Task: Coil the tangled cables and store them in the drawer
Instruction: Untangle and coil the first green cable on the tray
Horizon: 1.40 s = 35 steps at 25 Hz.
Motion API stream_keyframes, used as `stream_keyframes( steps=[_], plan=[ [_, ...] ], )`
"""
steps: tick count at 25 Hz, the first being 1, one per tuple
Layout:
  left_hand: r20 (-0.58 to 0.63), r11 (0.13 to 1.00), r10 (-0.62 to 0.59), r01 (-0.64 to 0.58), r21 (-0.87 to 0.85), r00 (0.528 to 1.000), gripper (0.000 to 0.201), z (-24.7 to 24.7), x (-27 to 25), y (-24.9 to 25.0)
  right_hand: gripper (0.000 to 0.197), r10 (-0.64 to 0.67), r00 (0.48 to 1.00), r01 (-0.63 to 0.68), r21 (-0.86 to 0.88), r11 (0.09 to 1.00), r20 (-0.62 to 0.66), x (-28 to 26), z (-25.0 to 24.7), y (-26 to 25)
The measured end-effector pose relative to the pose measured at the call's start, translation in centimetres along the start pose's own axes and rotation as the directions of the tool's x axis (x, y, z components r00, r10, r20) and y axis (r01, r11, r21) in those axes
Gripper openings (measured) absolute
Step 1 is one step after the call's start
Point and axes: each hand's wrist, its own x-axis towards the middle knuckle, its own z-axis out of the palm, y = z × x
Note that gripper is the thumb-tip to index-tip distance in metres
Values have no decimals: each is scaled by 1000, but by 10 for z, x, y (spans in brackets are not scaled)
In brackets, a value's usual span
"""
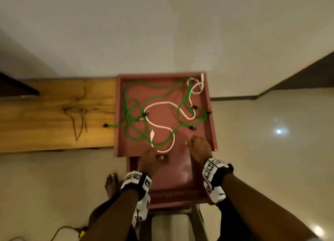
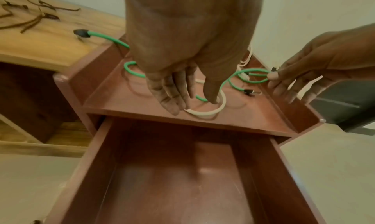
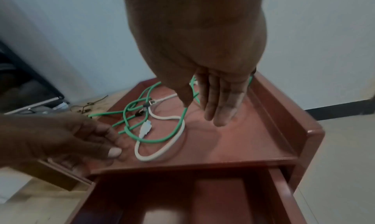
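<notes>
Reaching over the cabinet top (image 1: 213, 125), your left hand (image 2: 178, 76) and right hand (image 3: 213, 89), fingers released, hold nothing; green cable (image 1: 130, 89) and white cable (image 1: 162, 103) lie tangled, uncoiled; drawer (image 2: 182, 179) open, bare.

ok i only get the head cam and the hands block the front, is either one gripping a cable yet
Observer: No. The right wrist view shows the right hand with straight fingers over the cabinet top, holding nothing.
Operator: and the left
Observer: In the left wrist view the left hand also has straight fingers. Their tips are down at the front loop of the white cable, not curled round it.
Operator: anything in the drawer
Observer: The left wrist view looks into the open drawer, and no cable shows inside.
</notes>
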Motion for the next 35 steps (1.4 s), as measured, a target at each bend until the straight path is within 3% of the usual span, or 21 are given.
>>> stream_keyframes(
  steps=[3,5,7,9,11,13,14,16,17,18,19,20,22,24,26,27,29,32,35],
  plan=[
    [-81,990,-74,64,-122,994,25,29,25,-23,24,-76,969,75,-11,997,-236,18,33,8],
    [-115,983,-106,87,-161,988,27,40,35,-33,20,-150,900,125,-87,988,-408,31,43,11],
    [-152,985,-103,79,-151,983,28,48,38,-40,27,-185,846,102,-190,976,-499,44,42,16],
    [-182,992,-70,49,-115,981,28,46,43,-42,37,-187,863,34,-316,948,-469,58,36,18],
    [-208,999,-19,29,46,978,28,40,44,-34,33,-240,900,37,-484,874,-364,69,35,23],
    [-193,968,8,41,249,981,39,26,38,-16,27,-351,880,129,-551,825,-319,69,28,30],
    [-222,956,38,29,292,974,44,19,33,-6,26,-379,854,146,-534,833,-357,60,21,30],
    [-312,963,166,-86,255,936,43,7,18,21,17,-458,758,180,-527,831,-464,32,7,14],
    [-316,958,262,-207,199,912,43,4,-1,39,14,-537,657,253,-517,818,-529,10,1,7],
    [-315,933,358,-323,160,879,47,3,-9,56,18,-560,602,292,-496,818,-569,-11,-4,-1],
    [-303,898,439,-418,136,846,50,-1,-18,73,24,-577,501,330,-474,816,-645,-30,-9,-10],
    [-297,865,498,-491,103,815,47,-3,-24,85,28,-583,435,406,-429,807,-686,-44,-13,-16],
    [-331,770,630,-620,150,702,30,-7,-31,94,20,-626,354,498,-427,755,-695,-64,-17,-20],
    [-391,729,676,-641,239,624,23,-13,-32,89,3,-581,449,457,-384,802,-679,-80,-12,-10],
    [-463,739,659,-624,252,593,15,-22,-30,79,19,-440,617,436,-182,882,-653,-76,-10,1],
    [-505,750,641,-610,255,578,13,-28,-29,74,30,-389,711,475,-8,880,-586,-72,-7,7],
    [-562,802,572,-551,232,597,13,-37,-19,65,50,-339,857,490,410,770,-389,-73,-5,9],
    [-612,866,458,-479,144,645,15,-45,7,56,46,-345,926,317,815,485,-155,-81,-4,-17],
    [-651,868,446,-475,146,614,16,-37,21,47,45,-355,934,103,917,386,44,-88,-9,-36]
  ],
)
